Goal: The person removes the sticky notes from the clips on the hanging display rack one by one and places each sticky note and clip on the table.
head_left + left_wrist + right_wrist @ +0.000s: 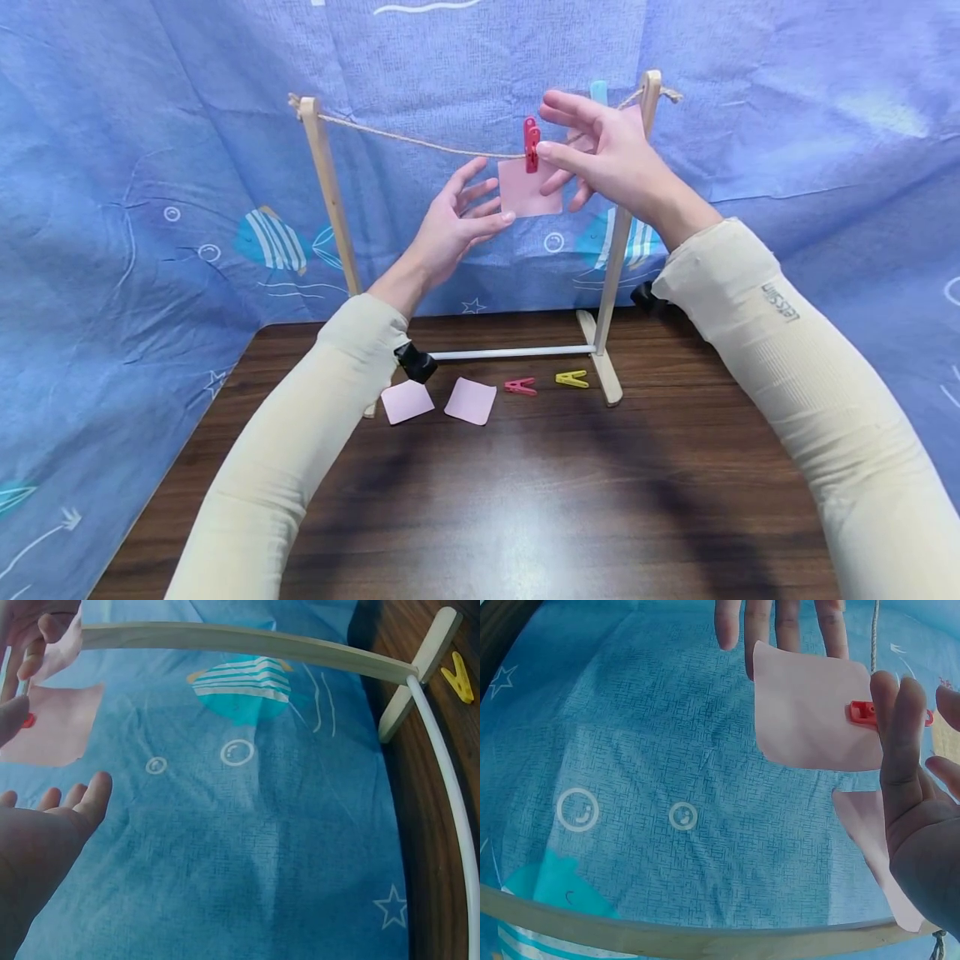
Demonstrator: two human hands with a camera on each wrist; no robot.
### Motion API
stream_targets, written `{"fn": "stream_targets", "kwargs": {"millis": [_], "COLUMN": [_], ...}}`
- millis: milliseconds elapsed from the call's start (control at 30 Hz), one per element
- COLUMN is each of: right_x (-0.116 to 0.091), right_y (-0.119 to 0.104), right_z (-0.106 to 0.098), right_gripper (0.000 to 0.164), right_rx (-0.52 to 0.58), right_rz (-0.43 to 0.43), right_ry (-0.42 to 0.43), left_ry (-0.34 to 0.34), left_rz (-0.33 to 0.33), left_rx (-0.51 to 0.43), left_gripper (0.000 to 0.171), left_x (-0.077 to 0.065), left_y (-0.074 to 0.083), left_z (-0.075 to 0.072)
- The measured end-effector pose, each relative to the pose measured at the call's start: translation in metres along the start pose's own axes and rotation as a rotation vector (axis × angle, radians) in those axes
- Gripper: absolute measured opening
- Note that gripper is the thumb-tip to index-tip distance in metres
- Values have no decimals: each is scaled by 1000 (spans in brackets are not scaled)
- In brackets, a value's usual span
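A pink square of paper point(517, 190) hangs from a string point(420, 143), held at its top edge by a red clothespin point(532, 143). My right hand point(611, 154) is beside the clothespin, fingers spread and the thumb tip right at it. In the right wrist view its fingers overlap part of the red clothespin point(863, 713). My left hand point(453, 217) is at the paper's lower left with fingers loosely extended; the left wrist view shows them just below the paper point(64, 727). Another pink paper point(866, 825) hangs behind my right hand, partly hidden.
The string runs between two wooden posts point(330, 192) joined low down by a white bar point(517, 353). A light blue clothespin point(598, 92) is near the right post. Two pink papers point(471, 402), a red clothespin point(521, 386) and a yellow clothespin point(572, 379) lie on the table point(480, 492).
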State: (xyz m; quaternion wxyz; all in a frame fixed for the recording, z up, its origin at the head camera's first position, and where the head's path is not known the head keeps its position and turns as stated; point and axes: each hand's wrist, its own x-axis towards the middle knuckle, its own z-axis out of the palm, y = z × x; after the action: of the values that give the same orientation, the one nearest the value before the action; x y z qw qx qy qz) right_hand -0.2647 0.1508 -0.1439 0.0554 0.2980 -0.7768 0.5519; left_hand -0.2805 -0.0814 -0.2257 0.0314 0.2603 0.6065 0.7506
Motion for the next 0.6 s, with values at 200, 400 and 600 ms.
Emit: {"fn": "stream_targets", "kwargs": {"millis": [200,400,600], "right_x": [6,10,11], "right_y": [1,0,-1], "right_z": [0,0,1], "right_gripper": [69,68,68], "right_rx": [-25,-21,-10], "right_rz": [31,62,98], "right_ry": [-19,-25,-19], "left_ry": [41,65,81], "left_rz": [6,20,10], "left_rx": [-6,-12,-2], "left_gripper": [78,68,64], "left_x": [4,5,2], "left_y": [-4,-6,-4], "left_z": [5,10,15]}}
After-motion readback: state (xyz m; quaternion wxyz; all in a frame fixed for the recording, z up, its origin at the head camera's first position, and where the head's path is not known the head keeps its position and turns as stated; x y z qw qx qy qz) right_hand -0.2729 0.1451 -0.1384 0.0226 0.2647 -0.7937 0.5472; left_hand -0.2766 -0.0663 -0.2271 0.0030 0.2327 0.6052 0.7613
